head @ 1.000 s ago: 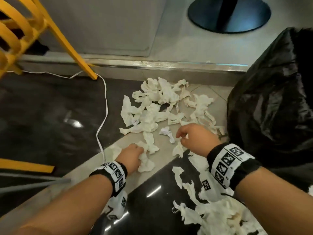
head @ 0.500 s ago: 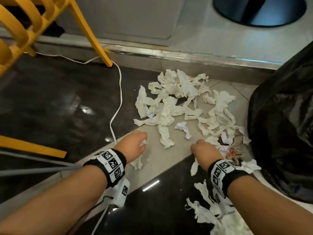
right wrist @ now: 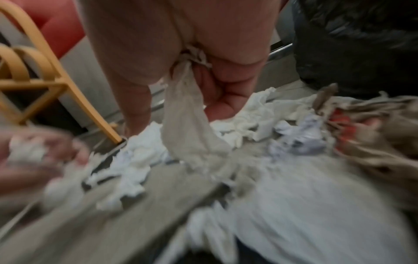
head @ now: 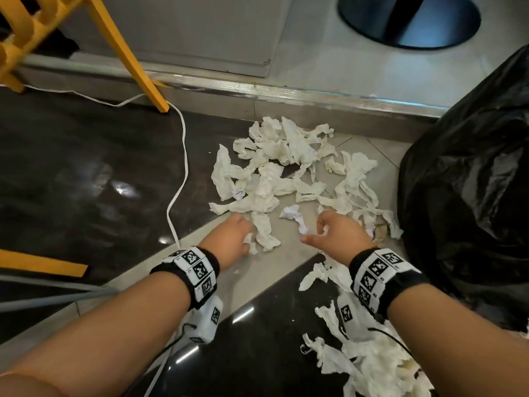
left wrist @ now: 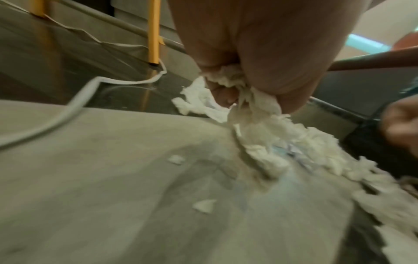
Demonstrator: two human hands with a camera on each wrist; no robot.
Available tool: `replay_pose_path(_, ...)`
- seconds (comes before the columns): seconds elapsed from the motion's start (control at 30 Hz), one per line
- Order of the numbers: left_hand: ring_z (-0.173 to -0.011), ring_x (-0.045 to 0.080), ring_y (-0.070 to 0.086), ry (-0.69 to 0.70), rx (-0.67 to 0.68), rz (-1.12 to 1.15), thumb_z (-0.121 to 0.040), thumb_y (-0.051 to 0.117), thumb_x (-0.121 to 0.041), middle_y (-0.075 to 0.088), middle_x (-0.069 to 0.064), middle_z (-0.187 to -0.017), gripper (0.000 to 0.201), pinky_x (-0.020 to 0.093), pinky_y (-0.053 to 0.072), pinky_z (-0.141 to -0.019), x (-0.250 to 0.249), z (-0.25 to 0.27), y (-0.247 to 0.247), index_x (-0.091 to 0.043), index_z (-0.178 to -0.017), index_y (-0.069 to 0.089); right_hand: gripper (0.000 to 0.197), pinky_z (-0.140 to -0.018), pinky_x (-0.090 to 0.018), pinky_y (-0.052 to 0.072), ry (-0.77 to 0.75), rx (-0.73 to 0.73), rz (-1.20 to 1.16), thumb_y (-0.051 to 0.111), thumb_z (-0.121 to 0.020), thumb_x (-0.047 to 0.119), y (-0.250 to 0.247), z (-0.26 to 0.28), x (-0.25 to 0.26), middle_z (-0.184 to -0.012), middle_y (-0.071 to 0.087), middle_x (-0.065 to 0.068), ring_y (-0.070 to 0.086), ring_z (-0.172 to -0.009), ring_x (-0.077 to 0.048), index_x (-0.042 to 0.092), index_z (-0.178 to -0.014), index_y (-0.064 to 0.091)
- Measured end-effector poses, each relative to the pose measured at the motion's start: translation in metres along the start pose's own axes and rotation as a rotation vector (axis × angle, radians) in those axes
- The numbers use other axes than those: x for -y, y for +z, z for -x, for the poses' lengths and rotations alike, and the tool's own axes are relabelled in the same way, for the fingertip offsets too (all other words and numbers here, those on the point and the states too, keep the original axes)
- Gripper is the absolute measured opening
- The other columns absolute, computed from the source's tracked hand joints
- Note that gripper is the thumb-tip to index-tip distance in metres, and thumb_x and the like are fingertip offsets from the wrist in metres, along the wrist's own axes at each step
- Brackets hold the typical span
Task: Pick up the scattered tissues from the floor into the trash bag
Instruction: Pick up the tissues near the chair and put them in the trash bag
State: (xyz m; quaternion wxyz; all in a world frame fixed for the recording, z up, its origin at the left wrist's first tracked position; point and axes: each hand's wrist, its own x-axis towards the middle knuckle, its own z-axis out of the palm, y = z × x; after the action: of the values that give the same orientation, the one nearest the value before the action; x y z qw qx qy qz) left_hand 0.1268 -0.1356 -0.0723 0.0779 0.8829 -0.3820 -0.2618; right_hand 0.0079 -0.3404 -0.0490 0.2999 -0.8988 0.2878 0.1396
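Observation:
Crumpled white tissues lie in a loose heap on the floor ahead, and more tissues trail under my right forearm. The black trash bag stands at the right. My left hand is low on the pale tile at the heap's near edge and grips a wad of tissue in curled fingers. My right hand hovers just right of it, fingers curled round a hanging strip of tissue. A small crumpled tissue lies between the two hands.
A yellow chair leg stands at the back left with a white cable running past it along the dark floor. A metal step edge crosses behind the heap. A round black base sits beyond it. Reddish scraps lie by the bag.
Both hands have moved forward toward the heap. The right hand has lifted off the floor with a strip of tissue; the left still holds its wad.

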Motion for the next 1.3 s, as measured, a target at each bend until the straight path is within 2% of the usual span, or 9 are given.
replay_pose_path(0.2, -0.114, 0.038, 0.054, 0.058, 0.194, -0.114, -0.088, 0.043, -0.001, 0.011, 0.018, -0.153, 0.069, 0.039, 0.048, -0.094, -0.029, -0.025, 0.013, -0.034, -0.145, 0.02, 0.057, -0.075, -0.034, 0.049, 0.026, 0.191, 0.341, 0.069, -0.072, 0.052, 0.033, 0.02, -0.033, -0.105, 0.061, -0.005, 0.06, -0.095, -0.024, 0.022, -0.111, 0.041)
replay_pose_path(0.47, -0.102, 0.035, 0.057, 0.006, 0.265, -0.227, -0.091, 0.044, -0.008, 0.051, 0.018, -0.117, 0.031, 0.04, 0.046, -0.085, -0.012, -0.018, 0.014, -0.008, -0.122, 0.045, 0.032, -0.09, -0.038, 0.045, 0.053, 0.15, 0.372, 0.045, -0.093, 0.027, 0.053, 0.026, -0.05, -0.123, 0.053, -0.013, 0.055, -0.109, -0.032, 0.011, -0.121, 0.045)
replay_pose_path(0.63, -0.096, 0.03, 0.058, -0.036, 0.126, -0.121, -0.093, 0.049, -0.04, 0.058, 0.012, -0.105, 0.032, 0.034, 0.04, -0.075, -0.009, -0.01, 0.006, -0.01, -0.103, 0.053, 0.026, -0.084, -0.032, 0.043, 0.076, 0.048, 0.029, 0.056, -0.085, 0.03, 0.029, 0.019, -0.032, -0.104, 0.047, -0.005, 0.053, -0.097, -0.024, 0.012, -0.103, 0.056)
replay_pose_path(0.73, -0.098, 0.03, 0.057, -0.008, 0.102, -0.129, -0.088, 0.056, -0.029, 0.056, 0.011, -0.108, 0.024, 0.034, 0.042, -0.078, -0.016, -0.005, 0.004, -0.01, -0.103, 0.056, 0.008, -0.074, -0.03, 0.044, 0.121, -0.01, -0.251, 0.059, -0.08, 0.017, 0.007, 0.013, -0.027, -0.093, 0.051, -0.006, 0.053, -0.082, -0.02, 0.01, -0.084, 0.058)
replay_pose_path(0.8, -0.097, 0.029, 0.057, 0.001, 0.096, -0.122, -0.086, 0.057, -0.023, 0.051, 0.009, -0.106, 0.022, 0.034, 0.042, -0.079, -0.023, -0.003, 0.003, -0.01, -0.104, 0.057, 0.01, -0.071, -0.03, 0.049, 0.16, -0.005, -0.449, 0.057, -0.077, 0.009, -0.006, 0.009, -0.028, -0.1, 0.061, -0.008, 0.059, -0.084, -0.023, 0.014, -0.083, 0.062)
replay_pose_path(0.9, -0.095, 0.028, 0.057, 0.018, 0.059, -0.098, -0.085, 0.057, -0.02, 0.051, 0.008, -0.104, 0.016, 0.034, 0.043, -0.08, -0.035, 0.0, 0.002, -0.011, -0.099, 0.058, 0.024, -0.055, -0.026, 0.039, 0.154, -0.078, -0.619, 0.05, -0.077, -0.003, -0.026, 0.011, -0.034, -0.082, 0.059, -0.007, 0.053, -0.071, -0.02, 0.019, -0.068, 0.048)
replay_pose_path(1.07, -0.093, 0.031, 0.057, 0.027, 0.045, -0.09, -0.089, 0.051, -0.017, 0.05, 0.008, -0.093, 0.015, 0.034, 0.042, -0.077, -0.056, 0.004, -0.003, -0.01, -0.102, 0.053, 0.031, -0.093, -0.051, 0.05, 0.193, -0.096, -0.873, 0.061, -0.065, 0.016, -0.041, 0.017, -0.043, -0.108, 0.064, -0.019, 0.063, -0.094, -0.032, 0.031, -0.092, 0.059)
replay_pose_path(1.2, -0.079, 0.023, 0.047, 0.052, 0.027, -0.039, -0.09, 0.048, -0.017, 0.051, 0.008, -0.092, 0.02, 0.029, 0.035, -0.068, -0.075, 0.004, -0.004, -0.011, -0.109, 0.046, 0.052, -0.098, -0.035, 0.043, 0.159, -0.06, -0.563, 0.079, -0.068, 0.033, -0.046, 0.025, -0.054, -0.112, 0.056, -0.003, 0.053, -0.11, -0.02, 0.015, -0.112, 0.058)
replay_pose_path(1.3, -0.08, 0.024, 0.051, 0.102, 0.038, -0.052, -0.091, 0.05, -0.024, 0.054, 0.007, -0.093, 0.024, 0.029, 0.037, -0.068, -0.092, 0.002, 0.0, -0.013, -0.111, 0.046, 0.044, -0.092, -0.034, 0.045, 0.17, 0.012, -0.266, 0.071, -0.076, 0.012, -0.048, 0.035, -0.054, -0.113, 0.056, -0.012, 0.054, -0.107, -0.027, 0.001, -0.116, 0.057)
